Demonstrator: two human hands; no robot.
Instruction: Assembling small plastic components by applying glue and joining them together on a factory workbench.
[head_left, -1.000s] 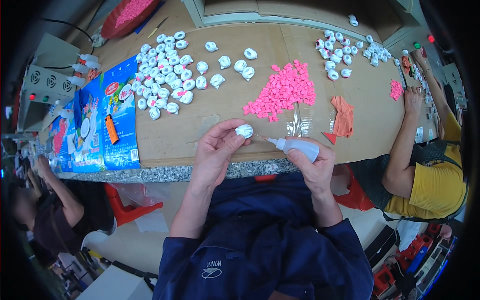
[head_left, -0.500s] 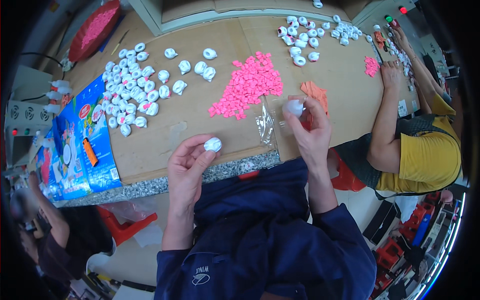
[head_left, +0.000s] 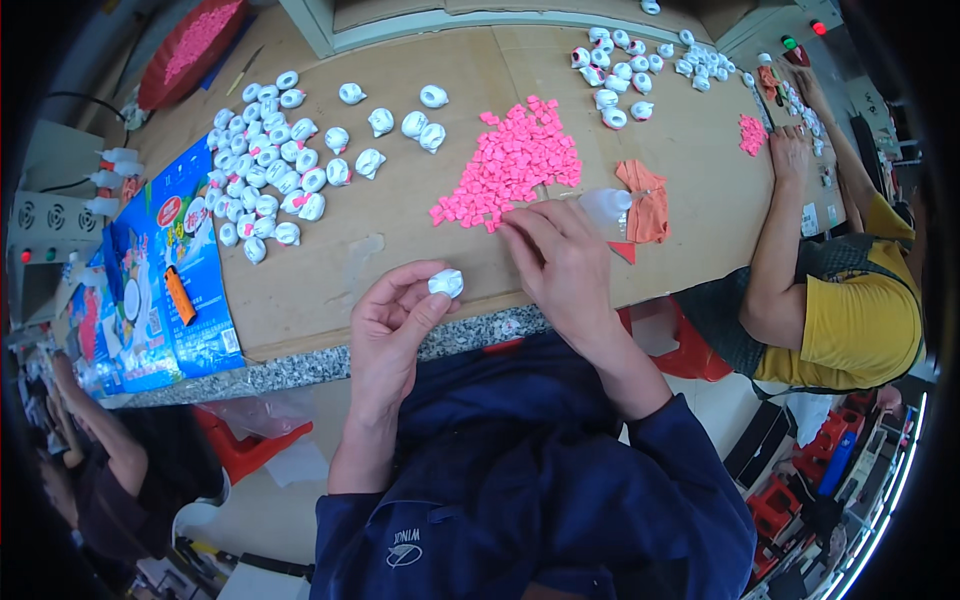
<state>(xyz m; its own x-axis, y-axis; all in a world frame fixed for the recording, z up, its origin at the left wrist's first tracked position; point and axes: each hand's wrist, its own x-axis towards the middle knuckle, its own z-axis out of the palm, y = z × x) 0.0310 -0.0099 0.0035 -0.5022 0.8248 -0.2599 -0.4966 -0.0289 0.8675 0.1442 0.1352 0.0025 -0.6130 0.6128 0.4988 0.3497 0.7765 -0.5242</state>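
Note:
Between the thumb and fingers of my left hand (head_left: 392,315) is a small rounded white piece (head_left: 446,283), held above the front edge of the table. My right hand (head_left: 562,262) is at the near edge of a heap of small pink pieces (head_left: 515,165). Its fingertips are drawn together beside the lowest pink pieces; whether they grip one is hidden. Just beyond that hand's knuckles lies a translucent white bottle (head_left: 603,207) with a thin nozzle, tipped on its side against an orange cloth (head_left: 643,205).
Many white pieces (head_left: 265,165) crowd the left of the cardboard-covered table (head_left: 400,210), with more at the back right (head_left: 615,75). At left lie a blue printed sheet (head_left: 185,270) and an orange lighter (head_left: 180,294). A co-worker in a yellow sleeve (head_left: 865,310) works at right.
My right hand has let go of the bottle, which now lies by the orange cloth, and has moved left to the pink heap. My left hand still holds the white piece.

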